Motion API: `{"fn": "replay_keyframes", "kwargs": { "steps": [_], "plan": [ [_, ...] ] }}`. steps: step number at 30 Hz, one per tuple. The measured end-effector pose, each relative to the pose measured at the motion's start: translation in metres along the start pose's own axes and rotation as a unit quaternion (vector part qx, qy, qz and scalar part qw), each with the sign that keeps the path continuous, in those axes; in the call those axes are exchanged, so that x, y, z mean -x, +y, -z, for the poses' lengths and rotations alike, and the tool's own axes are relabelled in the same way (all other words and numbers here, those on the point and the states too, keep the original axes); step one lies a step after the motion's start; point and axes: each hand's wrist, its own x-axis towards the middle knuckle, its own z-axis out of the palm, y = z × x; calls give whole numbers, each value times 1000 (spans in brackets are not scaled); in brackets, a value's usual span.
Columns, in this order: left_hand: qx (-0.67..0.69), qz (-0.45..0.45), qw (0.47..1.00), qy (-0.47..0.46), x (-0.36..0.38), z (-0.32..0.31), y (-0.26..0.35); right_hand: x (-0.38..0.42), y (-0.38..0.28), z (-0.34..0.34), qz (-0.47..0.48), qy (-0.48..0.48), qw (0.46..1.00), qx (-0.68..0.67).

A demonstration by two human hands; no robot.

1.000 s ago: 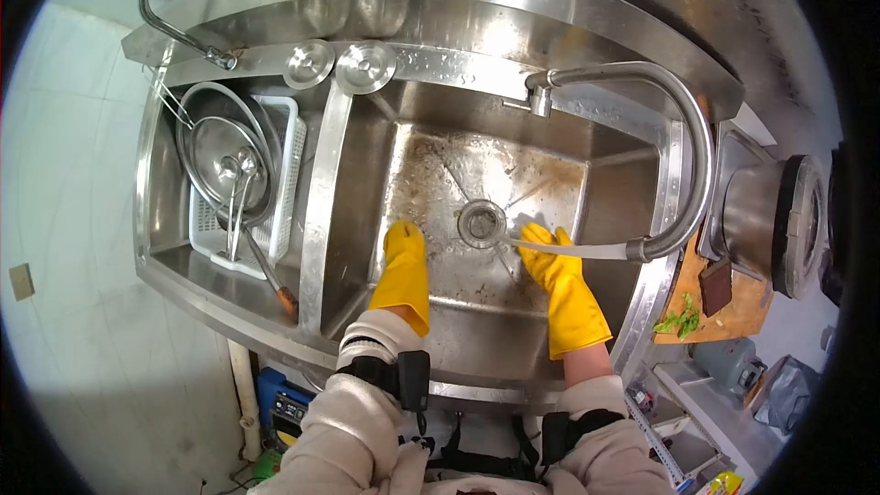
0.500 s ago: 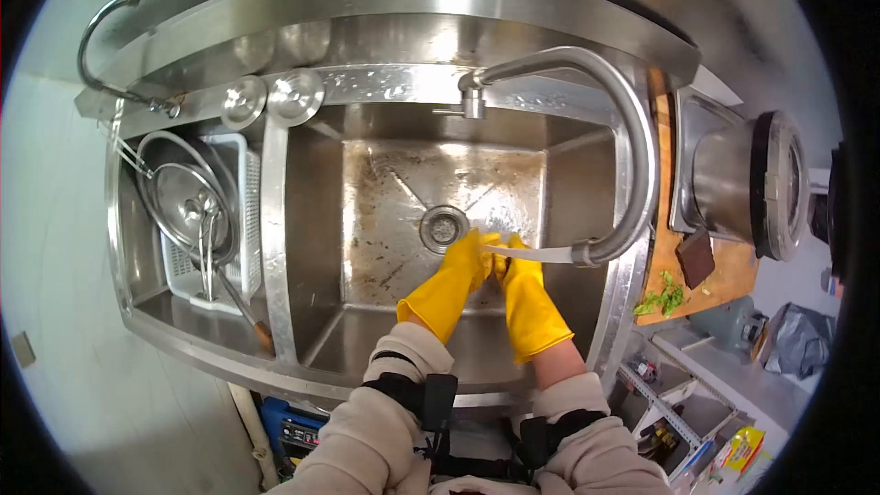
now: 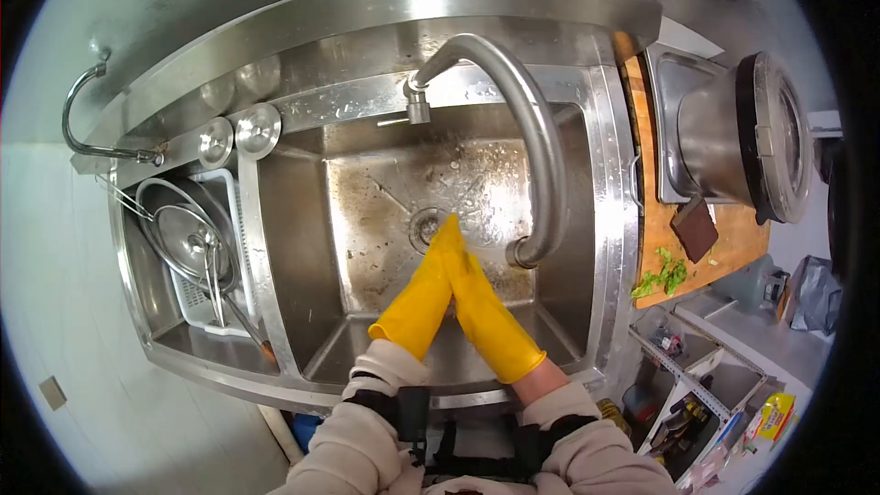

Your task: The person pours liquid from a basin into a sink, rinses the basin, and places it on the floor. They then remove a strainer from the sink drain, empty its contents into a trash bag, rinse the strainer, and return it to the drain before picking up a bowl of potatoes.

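Note:
Both hands wear yellow rubber gloves over the large steel sink (image 3: pixel 302 312). My left hand (image 3: pixel 427 280) and my right hand (image 3: pixel 475 289) are pressed together, fingers pointing away towards the drain (image 3: pixel 427 231). No object shows between them, but the palms and inner fingers are hidden, and the right fingers are partly covered or blurred. The curved faucet (image 3: pixel 541 137) arches to the right of the hands, its outlet above the right part of the basin. No water stream is visible from it. Drops and brown stains mark the sink bottom.
In the left basin, a white basket (image 3: pixel 243 215) holds strainers (image 3: pixel 181 229). Two round steel lids (image 3: pixel 258 130) lie on the rim. At right, a wooden board (image 3: pixel 733 252) bears greens (image 3: pixel 667 273), a brown block (image 3: pixel 695 230) and a steel pot (image 3: pixel 715 136). A smaller faucet (image 3: pixel 82 137) is at far left.
The camera view has shifted. The faucet outlet has swung away from the hands, and the stream from it is gone. My hands have moved together, gloves now touching.

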Motion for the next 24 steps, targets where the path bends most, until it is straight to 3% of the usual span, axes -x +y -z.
{"fn": "replay_keyframes", "kwargs": {
  "steps": [1, 2, 3, 5, 6, 7, 9, 10, 11, 12, 13, 14, 15, 16, 17, 18, 19, 20, 21, 22, 23, 24],
  "plan": [
    [15, 12, 1000, 3, 8, -3, 5, 13, -18, -8, -23, 25, 980, 198],
    [26, 23, 999, 6, 16, -6, 11, -23, 5, 13, -4, -13, 979, 202],
    [34, 34, 999, 7, 22, -7, 16, -17, -19, 17, -4, -9, 981, 194],
    [46, 50, 998, 7, 33, -9, 28, 10, -86, 13, 61, -252, 919, 297],
    [55, 60, 997, 6, 39, -10, 35, 25, -48, -6, 164, -92, 951, 245],
    [55, 70, 996, 2, 48, -15, 42, 28, -47, -3, 165, -85, 953, 240],
    [45, 82, 996, -5, 79, -40, 60, 29, -55, 1, 46, -65, 906, 416],
    [-9, 106, 994, -16, 103, -56, 68, 10, -39, 20, 190, -85, 896, 393],
    [-61, 125, 990, -29, 118, -65, 75, 14, -57, 28, 198, -83, 896, 389],
    [-114, 128, 981, -90, 110, -50, 75, 21, -87, 33, 173, -89, 860, 473],
    [-123, 125, 980, -95, 129, -73, 82, 29, -104, 41, 142, -92, 817, 552],
    [-127, 107, 986, -25, 152, -94, 87, 7, -55, 62, 291, 46, 817, 496],
    [-128, 87, 987, 45, 170, -110, 90, 5, -44, 63, 295, 48, 817, 493],
    [-130, 82, 987, 40, 162, -96, 93, 5, -41, 60, 165, 18, 950, 265],
    [-129, 129, 983, -4, 139, -67, 100, 2, -43, 55, 23, -19, 999, 15],
    [-128, 174, 975, -46, 142, -68, 110, -2, -46, 52, 31, -26, 999, 15],
    [-129, 167, 976, -49, 143, -70, 112, -5, -49, 52, -42, -41, 998, 1],
    [-146, 130, 979, -63, 145, -70, 111, -5, -49, 54, -117, -54, 992, -12],
    [-160, 93, 980, -75, 154, -72, 110, 1, -53, 54, -118, -56, 991, -12],
    [-71, 213, 927, -302, 154, -56, 130, 6, -58, 54, -115, -53, 992, -30],
    [-70, 211, 928, -299, 151, -46, 124, 15, -60, 53, -112, -50, 991, -48],
    [-326, -104, 893, -292, 145, -46, 114, 18, -53, 66, -43, -112, 993, -5]
  ]
}}
